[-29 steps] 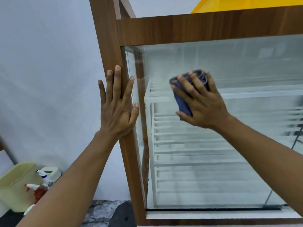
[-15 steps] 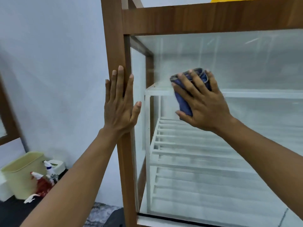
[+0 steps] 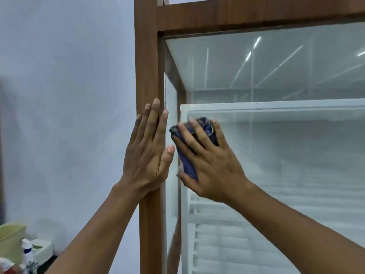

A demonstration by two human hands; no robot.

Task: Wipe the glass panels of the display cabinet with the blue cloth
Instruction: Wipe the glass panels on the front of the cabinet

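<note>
Right now the fingers (image 3: 197,135) of the right hand (image 3: 211,167) are spread and bent over the bunched blue cloth (image 3: 187,161). They grip it, with the thumb at its lower edge, and press it against the front glass panel (image 3: 286,72) of the display cabinet (image 3: 256,14). The cloth sits at the far left of that panel, just beside the corner and a little below the top bar of the white rack (image 3: 276,107) seen through the glass.

The left hand (image 3: 147,155) lies next to it with straight, relaxed fingers (image 3: 155,117) and holds nothing. Its palm is laid flat against the wooden corner post (image 3: 147,56), fingertips pointing up. Its thumb reaches toward the cloth; whether they touch, I cannot tell.

Around the corner, the narrow side glass panel (image 3: 170,99) runs back from the post. Streaks of light reflect in the upper front glass. Behind everything is a pale wall (image 3: 69,95). Down in the left corner stand a yellowish bin (image 3: 9,240), a spray bottle (image 3: 27,252) and a white container (image 3: 42,248).
</note>
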